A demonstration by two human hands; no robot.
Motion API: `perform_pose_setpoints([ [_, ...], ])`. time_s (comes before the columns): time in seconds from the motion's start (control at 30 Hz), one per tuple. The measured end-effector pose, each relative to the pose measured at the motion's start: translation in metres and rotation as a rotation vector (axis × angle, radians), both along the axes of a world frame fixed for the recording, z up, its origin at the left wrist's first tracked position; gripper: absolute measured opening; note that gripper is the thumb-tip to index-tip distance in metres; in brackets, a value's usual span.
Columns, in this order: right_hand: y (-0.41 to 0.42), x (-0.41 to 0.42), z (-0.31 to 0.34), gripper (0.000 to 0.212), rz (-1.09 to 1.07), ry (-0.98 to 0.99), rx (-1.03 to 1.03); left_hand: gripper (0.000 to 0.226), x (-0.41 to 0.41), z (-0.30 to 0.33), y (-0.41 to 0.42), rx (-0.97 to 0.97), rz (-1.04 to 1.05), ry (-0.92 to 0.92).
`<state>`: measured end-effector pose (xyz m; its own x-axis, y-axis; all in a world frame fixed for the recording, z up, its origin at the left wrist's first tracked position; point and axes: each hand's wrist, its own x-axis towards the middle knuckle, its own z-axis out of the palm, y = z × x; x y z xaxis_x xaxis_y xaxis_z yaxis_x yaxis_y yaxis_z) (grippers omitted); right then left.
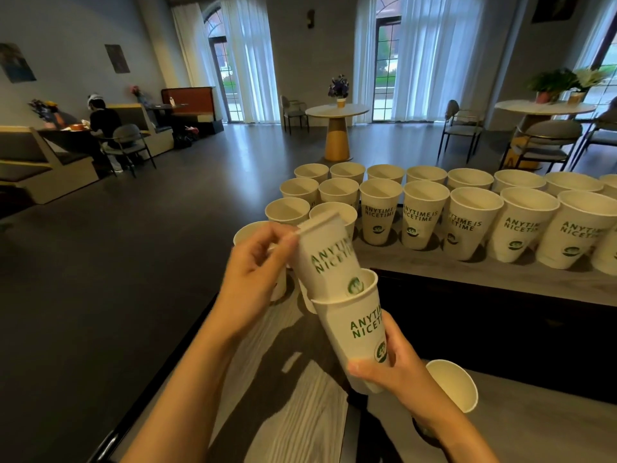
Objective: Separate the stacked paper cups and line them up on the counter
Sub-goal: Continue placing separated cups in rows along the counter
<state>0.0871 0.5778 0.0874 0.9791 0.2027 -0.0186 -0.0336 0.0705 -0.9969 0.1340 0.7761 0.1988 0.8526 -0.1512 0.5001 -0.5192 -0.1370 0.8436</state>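
Two white paper cups with green lettering are nested and tilted in front of me. My left hand pinches the rim of the upper cup, which is drawn most of the way out of the lower cup. My right hand grips the lower cup near its base. Several separated cups stand upright in rows on the raised counter beyond. Another cup stands behind my left hand, partly hidden.
One loose cup lies on its side on the lower wood-grain counter behind my right wrist. A dark gap drops between the two counter levels. Far off are round tables, chairs and a seated person.
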Motion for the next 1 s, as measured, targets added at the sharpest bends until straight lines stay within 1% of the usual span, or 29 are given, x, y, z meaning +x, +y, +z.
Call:
perform_pose_setpoints([
  [0.2,0.012,-0.01,-0.009,0.081,0.018,0.04,-0.065,0.012,-0.009,0.012,0.047,-0.092,0.213,-0.093],
  [0.3,0.019,-0.01,-0.012,0.087,-0.02,0.024,-0.091,0.012,-0.018,0.01,0.071,-0.137,0.269,-0.107],
  [0.37,0.026,-0.011,-0.018,0.089,-0.073,0.027,-0.095,0.008,-0.025,0.006,0.086,-0.124,0.285,-0.103],
  [0.43,0.034,-0.011,-0.022,0.082,-0.129,0.023,-0.103,0.009,-0.027,-0.005,0.097,-0.046,0.315,-0.076],
  [0.5,0.041,-0.009,-0.024,0.075,-0.172,0.008,-0.096,0.01,-0.025,-0.019,0.101,0.085,0.359,-0.018],
  [0.6,0.049,-0.005,-0.027,0.073,-0.2,-0.028,-0.097,0.013,-0.016,-0.043,0.1,0.265,0.387,0.039],
  [0.67,0.053,-0.005,-0.03,0.071,-0.221,-0.051,-0.104,0.017,-0.011,-0.055,0.101,0.319,0.371,0.028],
  [0.77,0.057,-0.006,-0.033,0.071,-0.251,-0.068,-0.113,0.023,-0.005,-0.061,0.101,0.414,0.329,-0.053],
  [0.83,0.058,-0.007,-0.033,0.076,-0.262,-0.069,-0.102,0.031,-0.003,-0.063,0.1,0.484,0.301,-0.077],
  [0.9,0.058,-0.009,-0.033,0.079,-0.275,-0.069,-0.094,0.041,-0.002,-0.068,0.099,0.478,0.309,-0.038],
  [0.93,0.058,-0.009,-0.033,0.079,-0.28,-0.068,-0.095,0.053,-0.004,-0.071,0.098,0.446,0.322,0.006],
  [0.97,0.058,-0.01,-0.034,0.078,-0.286,-0.072,-0.1,0.075,-0.005,-0.074,0.097,0.402,0.334,0.069],
  [1.0,0.059,-0.011,-0.034,0.076,-0.292,-0.078,-0.107,0.101,-0.007,-0.077,0.096,0.347,0.338,0.138],
])
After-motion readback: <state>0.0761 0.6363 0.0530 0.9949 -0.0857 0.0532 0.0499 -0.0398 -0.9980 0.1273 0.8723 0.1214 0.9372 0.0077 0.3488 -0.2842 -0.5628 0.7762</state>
